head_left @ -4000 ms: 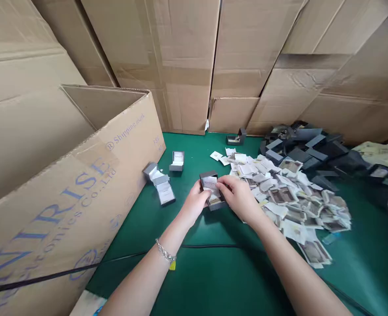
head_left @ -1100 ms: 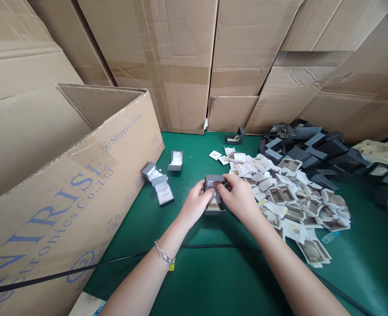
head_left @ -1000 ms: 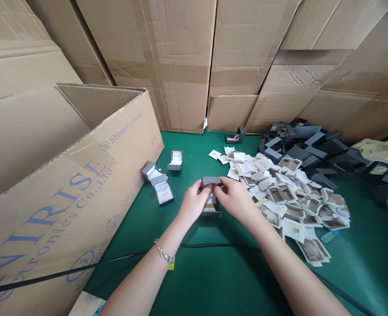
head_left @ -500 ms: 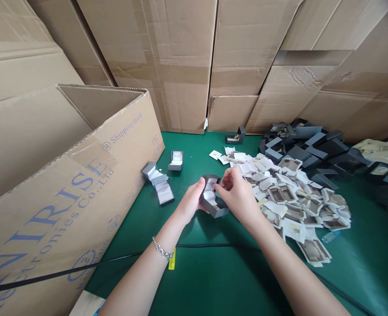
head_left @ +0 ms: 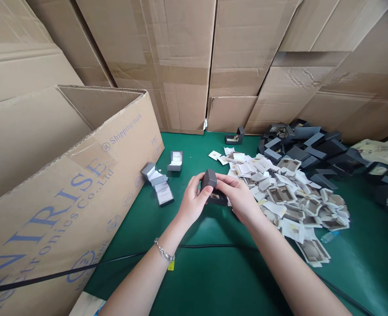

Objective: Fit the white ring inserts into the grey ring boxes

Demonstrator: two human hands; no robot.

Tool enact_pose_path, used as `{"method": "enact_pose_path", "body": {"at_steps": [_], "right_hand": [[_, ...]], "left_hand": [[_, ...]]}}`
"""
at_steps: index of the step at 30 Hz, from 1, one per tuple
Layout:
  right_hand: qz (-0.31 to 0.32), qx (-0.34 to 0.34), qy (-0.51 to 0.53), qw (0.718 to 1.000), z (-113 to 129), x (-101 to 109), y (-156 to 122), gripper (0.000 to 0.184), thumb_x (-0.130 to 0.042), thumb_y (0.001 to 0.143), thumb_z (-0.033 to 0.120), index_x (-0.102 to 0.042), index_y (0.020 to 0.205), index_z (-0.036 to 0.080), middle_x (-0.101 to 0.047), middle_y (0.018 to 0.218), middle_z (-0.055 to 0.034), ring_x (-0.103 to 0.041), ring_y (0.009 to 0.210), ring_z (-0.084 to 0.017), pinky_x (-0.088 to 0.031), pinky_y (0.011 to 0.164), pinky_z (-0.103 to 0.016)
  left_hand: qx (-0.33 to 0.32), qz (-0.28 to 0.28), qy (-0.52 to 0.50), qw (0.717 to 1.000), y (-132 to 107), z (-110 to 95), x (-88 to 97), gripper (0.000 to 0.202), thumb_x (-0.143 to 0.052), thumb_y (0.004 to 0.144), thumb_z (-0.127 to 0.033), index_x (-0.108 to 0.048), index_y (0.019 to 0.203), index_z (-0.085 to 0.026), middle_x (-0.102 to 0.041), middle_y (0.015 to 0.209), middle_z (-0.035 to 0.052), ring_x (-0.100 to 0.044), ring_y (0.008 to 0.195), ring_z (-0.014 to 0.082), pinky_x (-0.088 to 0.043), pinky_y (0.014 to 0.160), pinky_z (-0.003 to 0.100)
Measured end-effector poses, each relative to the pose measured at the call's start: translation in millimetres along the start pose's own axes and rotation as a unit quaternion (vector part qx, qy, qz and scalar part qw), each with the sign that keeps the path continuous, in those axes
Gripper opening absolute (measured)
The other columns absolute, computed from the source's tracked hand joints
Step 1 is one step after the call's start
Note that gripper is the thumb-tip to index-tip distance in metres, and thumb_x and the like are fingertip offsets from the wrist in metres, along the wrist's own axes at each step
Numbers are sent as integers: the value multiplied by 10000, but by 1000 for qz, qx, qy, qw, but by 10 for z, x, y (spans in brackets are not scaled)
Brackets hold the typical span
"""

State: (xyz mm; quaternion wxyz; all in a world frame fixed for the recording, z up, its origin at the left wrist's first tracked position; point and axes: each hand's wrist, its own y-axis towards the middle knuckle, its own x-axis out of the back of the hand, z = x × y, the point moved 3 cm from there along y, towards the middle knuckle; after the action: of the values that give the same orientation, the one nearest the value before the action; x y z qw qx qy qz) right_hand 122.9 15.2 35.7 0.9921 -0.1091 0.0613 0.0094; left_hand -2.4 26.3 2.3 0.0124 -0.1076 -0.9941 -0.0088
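Note:
A small dark grey jewellery box (head_left: 209, 178) is held between both hands above the green table. Its lid stands up with the outer side toward me, and the dark base sits below it. My left hand (head_left: 195, 196) is closed on the lid, thumb across its front. My right hand (head_left: 240, 193) grips the right side with thumb and fingers; some fingertips are hidden behind the box. Left of them, an open grey box with white lining (head_left: 175, 160) stands on the table. Two more open boxes (head_left: 163, 189) lie touching beside the carton.
A large printed carton (head_left: 115, 162) stands open at the left. White paper and card inserts (head_left: 279, 193) are heaped at the right, with dark boxes (head_left: 299, 145) piled behind. One open box (head_left: 235, 137) sits near the back cartons. A black cable (head_left: 213, 245) crosses the table.
The held box has been turned so that its lid's outside faces me instead of its white lining. My right hand has moved from the box's opening to gripping its side.

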Motion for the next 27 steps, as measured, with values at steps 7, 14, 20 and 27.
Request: {"method": "enact_pose_path", "body": {"at_steps": [7, 14, 20, 27], "right_hand": [[-6, 1, 66, 998, -18, 34, 14, 298, -688, 683, 365, -689, 919, 184, -665, 789, -20, -566, 635, -105, -470, 606, -227], [28, 73, -26, 997, 27, 47, -7, 255, -614, 748, 319, -672, 973, 215, -633, 923, -20, -559, 762, -123, -472, 684, -251], [49, 119, -74, 989, 100, 83, -26, 237, -595, 768, 343, -672, 949, 211, -617, 926, -29, -556, 798, -138, -464, 701, -263], [-34, 117, -101, 987, 127, 78, -31, 182, -625, 723, 337, -676, 793, 178, -627, 809, -24, -545, 712, -133, -437, 654, -257]], "left_hand": [[-72, 1, 28, 997, -9, -16, -38, 612, -533, 733, -599, -509, 1195, -199, -492, 1116, 96, -540, 950, 194, -498, 693, 259], [-96, 2, 13, 995, -33, -44, -48, 617, -533, 727, -602, -519, 1207, -214, -486, 1074, 81, -535, 948, 185, -514, 731, 269], [-107, 13, -6, 994, -41, -56, -44, 632, -558, 704, -603, -522, 1204, -218, -487, 1077, 79, -540, 936, 177, -527, 728, 258], [-109, 28, -5, 994, -60, -47, -58, 616, -578, 701, -582, -523, 1198, -223, -492, 1106, 81, -546, 943, 178, -533, 733, 261]]}}
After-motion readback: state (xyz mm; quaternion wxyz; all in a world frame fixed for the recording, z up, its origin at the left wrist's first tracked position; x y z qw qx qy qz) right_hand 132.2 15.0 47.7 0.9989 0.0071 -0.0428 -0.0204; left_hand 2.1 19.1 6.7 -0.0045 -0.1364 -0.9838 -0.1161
